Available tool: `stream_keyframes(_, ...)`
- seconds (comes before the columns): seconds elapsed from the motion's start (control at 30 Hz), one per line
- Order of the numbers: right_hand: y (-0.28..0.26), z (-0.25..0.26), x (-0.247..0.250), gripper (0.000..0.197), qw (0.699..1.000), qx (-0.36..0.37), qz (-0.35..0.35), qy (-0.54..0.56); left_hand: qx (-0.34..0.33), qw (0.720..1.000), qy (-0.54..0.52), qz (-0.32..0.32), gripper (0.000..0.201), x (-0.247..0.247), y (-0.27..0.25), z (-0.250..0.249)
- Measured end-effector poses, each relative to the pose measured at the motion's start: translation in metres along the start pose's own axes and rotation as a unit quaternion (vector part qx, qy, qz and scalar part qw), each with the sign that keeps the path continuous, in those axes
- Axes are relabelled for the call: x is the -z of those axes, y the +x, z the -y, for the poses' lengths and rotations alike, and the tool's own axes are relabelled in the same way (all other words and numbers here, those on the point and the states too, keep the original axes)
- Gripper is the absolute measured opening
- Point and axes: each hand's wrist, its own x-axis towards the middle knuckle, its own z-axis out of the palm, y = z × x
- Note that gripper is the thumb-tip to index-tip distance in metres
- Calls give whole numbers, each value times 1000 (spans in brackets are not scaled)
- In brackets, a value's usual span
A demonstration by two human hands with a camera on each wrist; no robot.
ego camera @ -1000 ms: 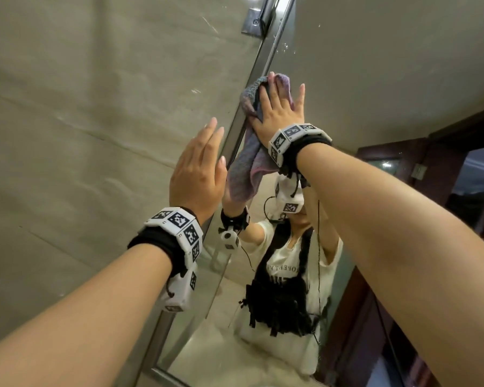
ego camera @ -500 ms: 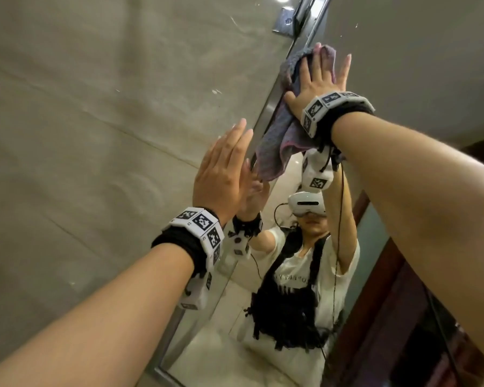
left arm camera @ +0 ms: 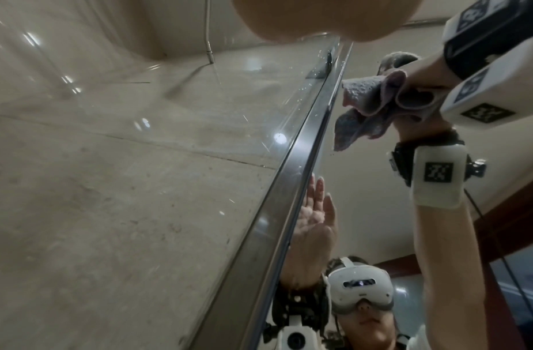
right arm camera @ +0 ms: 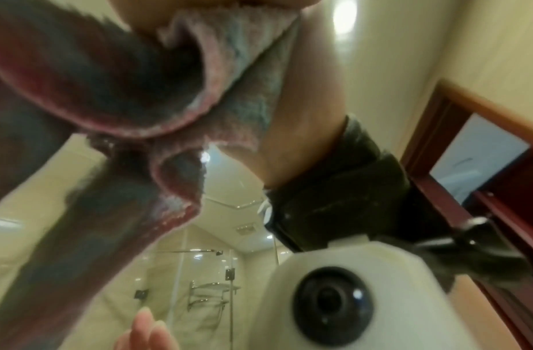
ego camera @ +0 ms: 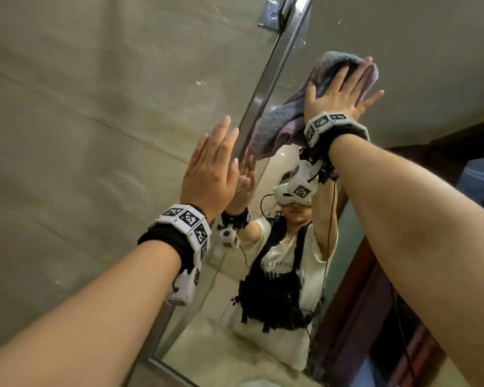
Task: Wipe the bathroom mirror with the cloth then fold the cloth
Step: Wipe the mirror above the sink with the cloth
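Note:
A grey and purple cloth [ego camera: 280, 121] lies bunched against the mirror [ego camera: 403, 51], high up near its left metal frame. My right hand [ego camera: 344, 88] presses it to the glass with straight, spread fingers. The cloth's loose folds [left arm camera: 375, 104] hang down below the palm, and the right wrist view shows them [right arm camera: 115, 78] close up and blurred. My left hand [ego camera: 215, 166] is flat and open, fingers together, against the mirror's left edge, lower than the cloth. Its reflection [left arm camera: 316, 220] shows in the glass.
A beige tiled wall [ego camera: 95, 135] fills the left. The metal mirror frame [ego camera: 263, 88] runs diagonally, with a bracket [ego camera: 271, 13] at its top. The mirror reflects a person, a dark wooden door frame [ego camera: 361, 317] and a glass shower screen [right arm camera: 205, 272].
My right hand has slid the cloth rightward across the glass, away from the frame. My left hand stays flat at the mirror's left edge.

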Motion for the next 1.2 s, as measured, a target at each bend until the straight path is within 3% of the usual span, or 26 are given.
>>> stream_keyframes(0.07,-11,-7,0,79,999,-46,-12,22,1,1000,-5,9,49,2,0,0)
stream_keyframes(0.13,-17,-11,-1,78,1000,-7,2,-10,7,1000,-7,19,50,4,0,-1)
stream_keyframes(0.2,-26,-11,-5,74,980,170,41,-92,13,999,-7,30,50,4,-2,-2)
stream_keyframes(0.27,-44,-7,-13,69,918,356,73,-157,19,999,-6,43,49,4,-8,-1)
stream_keyframes(0.37,-89,-4,-31,70,856,456,122,-211,32,997,-10,70,49,6,-26,2)
stream_keyframes(0.43,-115,-13,-37,70,855,453,129,-216,40,995,-9,92,50,10,-40,3)
stream_keyframes(0.53,-133,-37,-34,68,885,399,136,-196,41,993,-9,107,49,15,-53,4)
stream_keyframes(0.63,-152,-65,-31,68,896,375,145,-185,63,992,-9,111,47,18,-66,3)
stream_keyframes(0.8,-225,-105,-50,67,883,389,185,-188,130,986,3,109,42,22,-130,-11)
stream_keyframes(1.0,-317,-132,-99,67,859,421,251,-147,173,971,-13,163,45,34,-205,-34)
stream_keyframes(1.13,-376,-152,-112,62,846,455,277,-18,195,959,-19,205,45,35,-247,-53)
stream_keyframes(1.2,-399,-171,-124,61,834,492,245,40,194,954,-21,229,46,32,-267,-67)
